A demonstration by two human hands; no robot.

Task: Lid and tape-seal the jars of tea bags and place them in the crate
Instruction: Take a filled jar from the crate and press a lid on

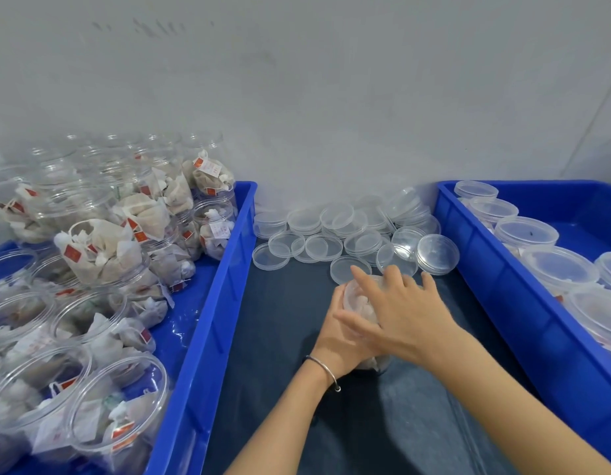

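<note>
Both hands point(383, 320) hide most of the jar point(360, 296) between them.

Left hand point(335, 334) curls around the side of the jar point(360, 305). Right hand point(405, 310) lies over the jar mouth, fingers spread (forearms converging toward the jar).

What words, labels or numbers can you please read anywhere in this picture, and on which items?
None can be read.
Small red paper tags on the tea bags in the clear plastic jars: print too blurred.
White paper slip inside one jar: marks too small to read.
</note>
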